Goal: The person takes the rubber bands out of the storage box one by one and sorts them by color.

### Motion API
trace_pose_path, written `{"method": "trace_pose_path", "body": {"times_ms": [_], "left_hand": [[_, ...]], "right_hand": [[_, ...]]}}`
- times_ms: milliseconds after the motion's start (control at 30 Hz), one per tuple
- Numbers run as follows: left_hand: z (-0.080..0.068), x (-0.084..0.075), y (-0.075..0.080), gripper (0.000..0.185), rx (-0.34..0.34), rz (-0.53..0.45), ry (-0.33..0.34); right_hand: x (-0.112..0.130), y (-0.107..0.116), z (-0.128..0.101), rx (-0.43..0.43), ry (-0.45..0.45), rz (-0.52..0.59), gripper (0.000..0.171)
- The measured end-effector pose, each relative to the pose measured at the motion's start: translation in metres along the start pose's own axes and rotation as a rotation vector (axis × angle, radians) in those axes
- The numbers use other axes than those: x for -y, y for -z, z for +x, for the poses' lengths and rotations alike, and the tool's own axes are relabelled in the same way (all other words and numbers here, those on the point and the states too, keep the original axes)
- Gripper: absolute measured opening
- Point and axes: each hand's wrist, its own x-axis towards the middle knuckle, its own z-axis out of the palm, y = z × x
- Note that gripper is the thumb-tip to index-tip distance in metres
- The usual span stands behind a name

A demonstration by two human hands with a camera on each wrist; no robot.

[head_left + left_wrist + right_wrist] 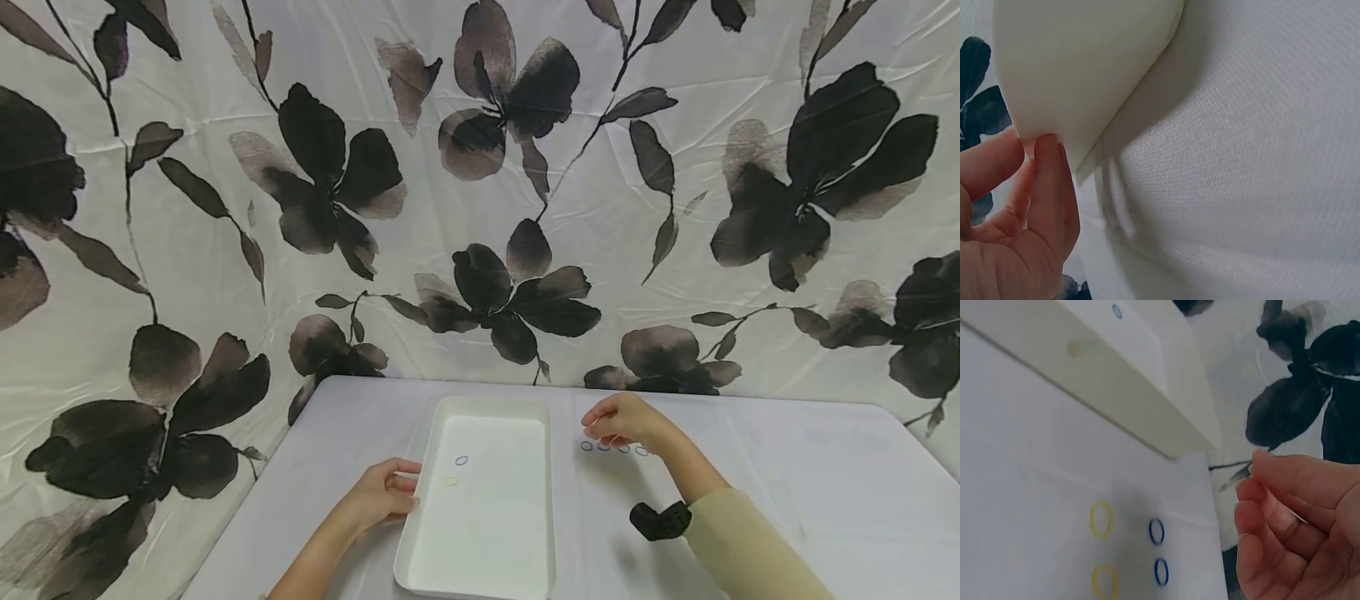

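Observation:
A shallow white tray [495, 533] lies on the table with a blue ring [461, 460] and a yellow ring [452, 481] inside. My left hand [378, 496] is at the tray's left side, thumb and fingertips gripping its edge; the left wrist view has the fingertips [1045, 145] against the outer wall. Right of the tray, my right hand [626, 421] hovers by a row of blue rings [587, 446]. Its fingers are loosely curled, thumb tip near the index finger, and nothing shows between them. Two yellow rings [1102, 519] lie beside blue ones in the right wrist view.
A white cloth covers the table [810, 492]. Behind it hangs a white curtain [660, 250] with dark flowers. A black band [660, 521] sits at the right wrist, next to a light sleeve [750, 542].

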Motion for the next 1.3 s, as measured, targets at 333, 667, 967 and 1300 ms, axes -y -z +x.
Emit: {"method": "trace_pose_path", "body": {"times_ms": [333, 667, 967, 1300], "left_hand": [[0.001, 0.003, 0.001, 0.052, 0.024, -0.01, -0.006], [-0.002, 0.0, 0.004, 0.052, 0.028, -0.024, -0.006], [-0.002, -0.001, 0.002, 0.054, 0.043, -0.039, -0.017], [-0.002, 0.0, 0.002, 0.055, 0.036, -0.047, -0.006]], "right_hand": [[0.017, -0.028, 0.009, 0.029, 0.026, -0.001, 0.018], [0.031, -0.055, 0.019, 0.058, 0.046, -0.01, 0.017], [0.036, -0.079, 0.024, 0.091, 0.084, 0.028, 0.014], [0.04, -0.103, 0.03, 0.108, 0.092, 0.064, 0.009]]}}
